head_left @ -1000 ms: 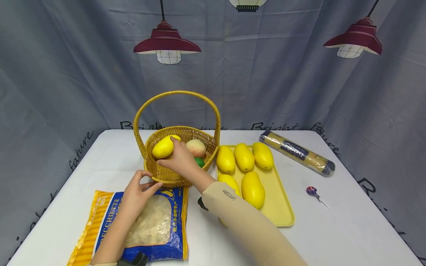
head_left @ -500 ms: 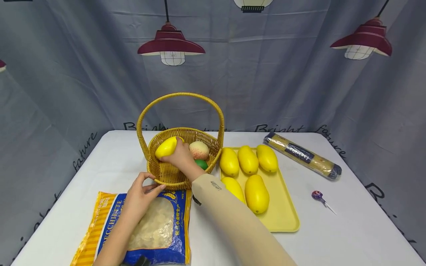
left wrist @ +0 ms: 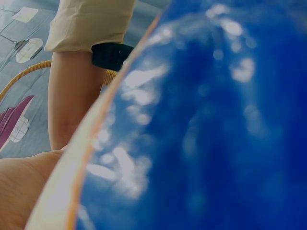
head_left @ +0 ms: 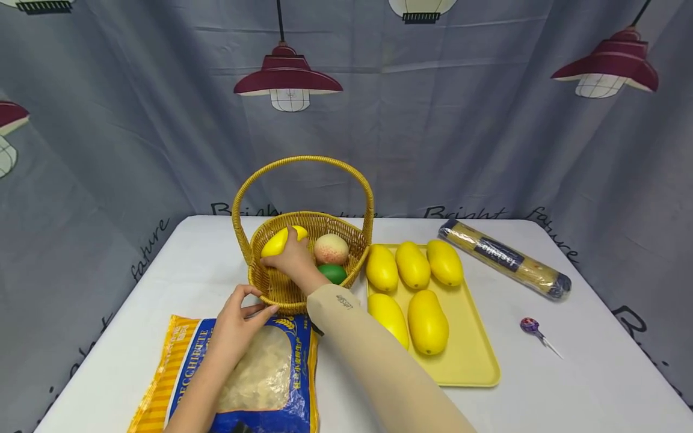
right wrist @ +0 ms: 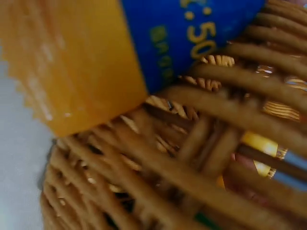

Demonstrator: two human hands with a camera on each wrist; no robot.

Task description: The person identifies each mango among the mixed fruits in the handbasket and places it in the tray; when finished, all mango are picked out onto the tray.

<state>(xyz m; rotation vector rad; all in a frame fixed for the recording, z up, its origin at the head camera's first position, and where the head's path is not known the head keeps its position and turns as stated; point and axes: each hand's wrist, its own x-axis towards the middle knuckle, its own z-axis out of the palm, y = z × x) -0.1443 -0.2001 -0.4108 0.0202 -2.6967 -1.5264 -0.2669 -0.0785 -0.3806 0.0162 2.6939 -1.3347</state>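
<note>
In the head view, a wicker basket (head_left: 311, 304) with a tall handle stands at the middle of the table. My right hand (head_left: 295, 261) reaches inside and grips a yellow mango (head_left: 275, 243) at the basket's left side, thumb below and fingers over it. Beside that hand lie a peach (head_left: 331, 249) and a green fruit (head_left: 332, 274), the latter partly hidden by my wrist. My left hand (head_left: 240, 319) pinches the basket's front rim. Under the left forearm is a blue and orange pasta bag (head_left: 260, 373), whose blue film (left wrist: 201, 120) fills much of the left wrist view.
Right of the basket, a yellow tray (head_left: 471, 355) carries several mangoes (head_left: 428, 322), with the right sleeve (head_left: 373, 361) crossing its near left side. A spaghetti pack (head_left: 506, 260) lies at the back right. Nearer, a lollipop (head_left: 530, 326) lies on the white table (head_left: 541, 397).
My right thumb has come in from apart, so the hand now grips the mango. The green fruit shows more. My left hand stays on the rim, while the head view has shifted slightly.
</note>
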